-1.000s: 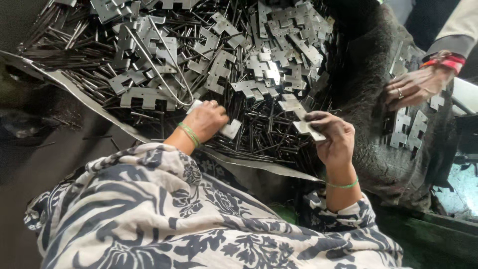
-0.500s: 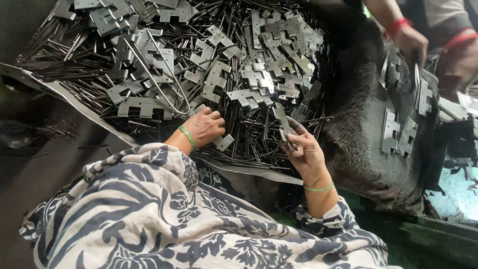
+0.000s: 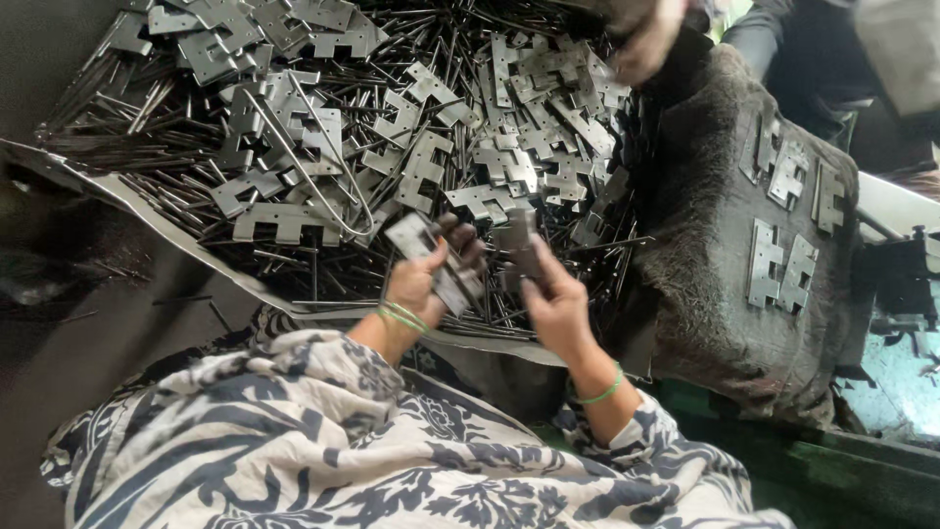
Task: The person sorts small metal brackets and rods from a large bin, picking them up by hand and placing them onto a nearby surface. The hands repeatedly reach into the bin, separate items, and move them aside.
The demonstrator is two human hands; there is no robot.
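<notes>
I am holding my left hand [image 3: 423, 279] up over the near edge of the heap, and its fingers are curling around a flat metal hinge plate [image 3: 431, 257], pinching it between thumb and fingertips so that the pale face of the plate is tilting towards me. My right hand [image 3: 556, 302] is lifting just beside it, gripping a second, darker hinge piece [image 3: 516, 240] that is standing nearly upright between thumb and fingers. The two pieces are sitting close together, but I cannot tell whether they are touching. Green bangles are circling both wrists, one at my left wrist [image 3: 401, 315] and one at my right [image 3: 599, 392], and my patterned blue and white sleeves [image 3: 323, 431] are filling the bottom of the view.

Behind my hands, a big pile of stamped hinge plates [image 3: 411, 147] is lying mixed with thin dark metal pins [image 3: 147, 137], all spreading across a grey sheet [image 3: 176, 230] whose edge is running below my wrists. To my right, a dark fuzzy cloth-covered block [image 3: 715, 294] is carrying a few more plates [image 3: 778, 264] laid flat on its top. At the upper edge, another person's hand [image 3: 641, 39] is blurring over the pile, well apart from mine.
</notes>
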